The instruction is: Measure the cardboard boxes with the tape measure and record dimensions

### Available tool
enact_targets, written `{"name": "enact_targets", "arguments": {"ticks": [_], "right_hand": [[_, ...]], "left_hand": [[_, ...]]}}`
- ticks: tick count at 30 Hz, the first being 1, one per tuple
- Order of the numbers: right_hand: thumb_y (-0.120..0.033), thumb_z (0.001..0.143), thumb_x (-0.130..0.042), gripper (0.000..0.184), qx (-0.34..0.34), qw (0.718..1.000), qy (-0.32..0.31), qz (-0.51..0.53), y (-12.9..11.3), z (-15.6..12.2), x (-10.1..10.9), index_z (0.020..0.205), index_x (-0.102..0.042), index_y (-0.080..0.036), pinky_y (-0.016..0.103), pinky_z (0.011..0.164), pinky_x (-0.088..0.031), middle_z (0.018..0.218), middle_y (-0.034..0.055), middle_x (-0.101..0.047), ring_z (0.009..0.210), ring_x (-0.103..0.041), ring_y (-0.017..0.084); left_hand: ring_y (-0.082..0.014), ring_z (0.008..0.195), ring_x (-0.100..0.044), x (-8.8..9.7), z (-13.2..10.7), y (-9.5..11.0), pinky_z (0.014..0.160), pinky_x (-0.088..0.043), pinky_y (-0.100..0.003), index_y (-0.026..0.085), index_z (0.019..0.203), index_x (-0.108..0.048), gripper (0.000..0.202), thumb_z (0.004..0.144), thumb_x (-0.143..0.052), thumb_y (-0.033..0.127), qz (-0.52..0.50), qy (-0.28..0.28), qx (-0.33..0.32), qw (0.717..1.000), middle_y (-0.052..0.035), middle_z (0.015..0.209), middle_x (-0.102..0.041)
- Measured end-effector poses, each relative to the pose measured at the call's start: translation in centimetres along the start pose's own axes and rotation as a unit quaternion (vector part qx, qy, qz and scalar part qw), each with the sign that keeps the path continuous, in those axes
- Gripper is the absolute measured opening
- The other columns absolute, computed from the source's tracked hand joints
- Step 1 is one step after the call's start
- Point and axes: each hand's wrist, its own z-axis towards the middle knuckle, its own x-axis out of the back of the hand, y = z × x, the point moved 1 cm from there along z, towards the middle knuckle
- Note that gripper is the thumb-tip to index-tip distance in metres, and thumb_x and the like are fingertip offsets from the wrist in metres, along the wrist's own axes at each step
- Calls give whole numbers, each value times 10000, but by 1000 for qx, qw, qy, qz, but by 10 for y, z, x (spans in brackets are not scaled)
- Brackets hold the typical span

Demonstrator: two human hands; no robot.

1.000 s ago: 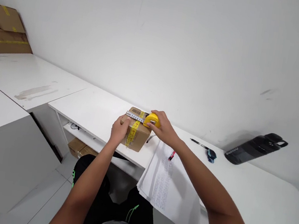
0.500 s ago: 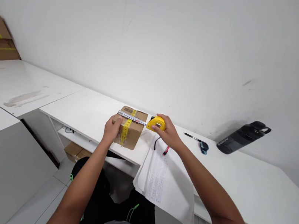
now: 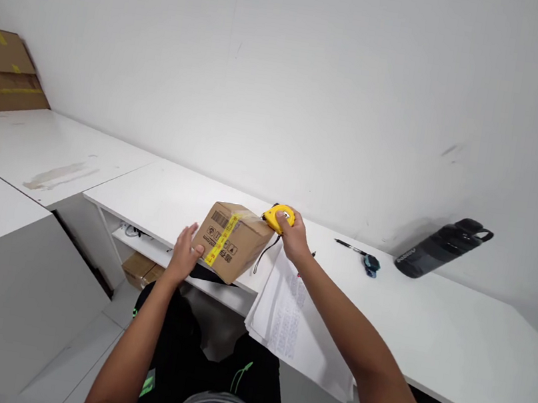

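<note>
A cardboard box [image 3: 230,243] with yellow tape and printed black marks sits tilted near the table's front edge. At its left side is my left hand [image 3: 185,256], fingers spread and thumb against the box's edge. My right hand [image 3: 295,236] is closed around a yellow tape measure [image 3: 278,218] at the box's upper right corner. No blade shows out of the tape measure, and its black wrist strap [image 3: 266,255] hangs down beside the box.
Handwritten paper sheets [image 3: 308,342] overhang the table's front edge. A black pen [image 3: 350,247], a small dark blue object [image 3: 370,265] and a dark bottle [image 3: 439,247] lie or stand to the right. Cardboard boxes [image 3: 10,72] are stacked at far left, with another box [image 3: 137,269] below.
The blade that lay across the box has gone back into the tape measure. The box has turned and tipped, showing its printed face. My left hand has shifted down-left and its fingers have spread.
</note>
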Motion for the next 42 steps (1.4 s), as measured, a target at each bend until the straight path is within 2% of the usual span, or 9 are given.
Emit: {"name": "enact_targets", "arguments": {"ticks": [4,8,12,18,22,25,32,36,42], "right_hand": [[-591,669,-756,636,13,999,-23,-21,-7,-17,-12,1150,-532,-240,404,904,-546,1081,52,-637,960,-636,210],[-560,668,-773,614,-23,992,-108,-54,-28,-42,-28,1149,-554,-247,386,841,-552,1056,43,-638,916,-630,205],[-515,698,-765,569,6,975,-195,-108,-48,-48,-56,1146,-536,-250,367,803,-539,1045,32,-640,912,-623,202],[-387,815,-671,466,241,893,-295,-240,-54,-15,-108,1212,-482,-234,410,956,-461,1230,83,-559,1068,-567,225],[-319,857,-607,399,300,832,-374,-280,-43,-9,-129,1221,-473,-226,417,996,-431,1242,97,-532,1126,-541,231],[-295,868,-584,400,286,816,-415,-283,-40,-6,-133,1240,-453,-231,403,960,-449,1247,92,-533,1090,-551,219],[-353,840,-627,435,245,808,-430,-319,-48,12,-107,1212,-440,-227,382,868,-466,1155,72,-567,962,-571,214],[-391,831,-647,449,196,834,-411,-311,-46,18,-71,1195,-425,-249,353,813,-478,1084,41,-577,901,-572,195],[-402,792,-700,486,105,881,-373,-271,-48,22,-15,1161,-410,-277,326,757,-498,1056,21,-568,879,-575,179]], "left_hand": [[-392,1479,-166,16,12,4,1194,-114,-558,77,1451,-338,931,741,-666,583,125,101,17,987,-253,1523,-346],[-276,1381,-409,8,15,35,1149,-307,-439,209,1388,-435,624,888,-496,577,-67,56,27,996,-139,1456,-478],[-280,1383,-406,-13,18,55,1121,-343,-389,201,1408,-402,714,823,-642,531,-205,18,118,971,-140,1503,-421],[-263,1223,-552,-23,26,61,1015,-429,-371,181,1350,-473,643,763,-696,319,-299,-45,133,944,-126,1360,-562],[-251,1067,-617,-19,26,63,899,-464,-351,160,1213,-571,470,773,-649,306,-276,-63,127,951,-97,1166,-660],[-249,1039,-624,-20,24,61,879,-466,-342,161,1174,-595,422,788,-638,326,-248,-54,120,960,-83,1107,-680],[-261,1295,-515,-27,26,58,1082,-381,-365,137,1376,-469,613,797,-625,262,-259,2,130,957,-151,1426,-527],[-255,1369,-451,-29,28,62,1144,-325,-351,113,1443,-418,650,829,-580,253,-236,2,137,962,-144,1501,-454],[-248,1409,-398,-24,25,67,1165,-301,-359,225,1494,-389,648,867,-542,292,-195,-16,108,975,-47,1545,-409]]}}
